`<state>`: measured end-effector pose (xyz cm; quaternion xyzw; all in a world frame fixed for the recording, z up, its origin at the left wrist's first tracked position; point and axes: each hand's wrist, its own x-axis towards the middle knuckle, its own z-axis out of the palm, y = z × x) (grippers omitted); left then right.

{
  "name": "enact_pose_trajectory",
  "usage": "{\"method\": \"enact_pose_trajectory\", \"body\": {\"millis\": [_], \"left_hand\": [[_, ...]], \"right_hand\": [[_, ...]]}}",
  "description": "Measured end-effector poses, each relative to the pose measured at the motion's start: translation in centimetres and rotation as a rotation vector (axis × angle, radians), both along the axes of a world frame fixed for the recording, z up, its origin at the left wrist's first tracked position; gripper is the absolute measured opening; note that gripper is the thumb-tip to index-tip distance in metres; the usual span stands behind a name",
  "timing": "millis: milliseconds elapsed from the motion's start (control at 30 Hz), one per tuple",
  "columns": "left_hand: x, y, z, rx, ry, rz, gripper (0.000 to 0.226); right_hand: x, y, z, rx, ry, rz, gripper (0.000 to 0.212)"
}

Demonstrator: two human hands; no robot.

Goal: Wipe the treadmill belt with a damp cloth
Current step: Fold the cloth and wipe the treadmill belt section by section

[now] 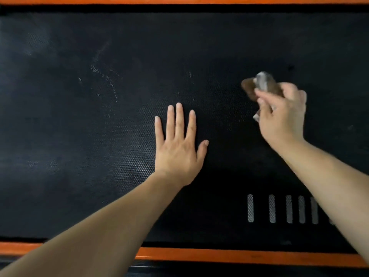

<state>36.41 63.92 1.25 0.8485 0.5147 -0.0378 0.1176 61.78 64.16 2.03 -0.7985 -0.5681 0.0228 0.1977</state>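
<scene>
The black textured treadmill belt fills the head view, with pale dusty streaks left of centre. My left hand lies flat on the belt near the middle, palm down and fingers spread. My right hand is to the right, raised slightly, with its fingers closed around a bunched brown and grey cloth. The cloth sticks out past the fingertips and looks motion-blurred. I cannot tell whether the cloth touches the belt.
An orange side rail runs along the near edge and another orange rail along the far edge. Several short white stripes are printed on the belt at the lower right, partly under my right forearm.
</scene>
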Motion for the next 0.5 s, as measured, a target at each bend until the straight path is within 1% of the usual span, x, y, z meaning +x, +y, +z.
{"method": "enact_pose_trajectory", "body": {"millis": [33, 67, 100, 200, 300, 333, 367, 467, 500], "left_hand": [[-0.1, -0.4, 0.0, -0.007, -0.001, -0.002, 0.077], [-0.2, -0.7, 0.0, -0.013, -0.001, -0.004, 0.077], [-0.3, -0.9, 0.0, -0.015, 0.003, -0.010, 0.078], [-1.4, -1.9, 0.0, -0.006, 0.043, -0.062, 0.079], [-2.9, -3.2, 0.2, -0.010, 0.039, -0.117, 0.077], [-3.1, -3.4, 0.3, -0.015, 0.026, -0.118, 0.076], [-3.1, -3.4, 0.3, -0.018, 0.021, -0.119, 0.076], [-3.1, -3.3, 0.2, -0.015, 0.023, -0.117, 0.076], [-3.1, -3.3, 0.2, -0.012, 0.021, -0.118, 0.076]], "right_hand": [[-0.7, -0.2, 0.1, -0.001, 0.009, -0.071, 0.030], [-2.0, -1.1, 0.0, 0.005, -0.001, -0.080, 0.031], [-3.6, -2.5, 0.0, 0.009, -0.006, -0.026, 0.032], [-7.6, -7.8, 0.2, -0.047, 0.027, 0.271, 0.031], [-6.2, -8.0, 0.5, -0.071, -0.013, 0.394, 0.029], [-5.1, -7.3, 0.3, -0.062, -0.038, 0.366, 0.029], [-3.7, -6.3, 0.2, -0.037, -0.059, 0.276, 0.030], [-1.0, -3.8, 0.4, -0.029, -0.006, -0.196, 0.029], [-1.5, -3.9, 0.5, -0.028, -0.013, -0.245, 0.030]]}}
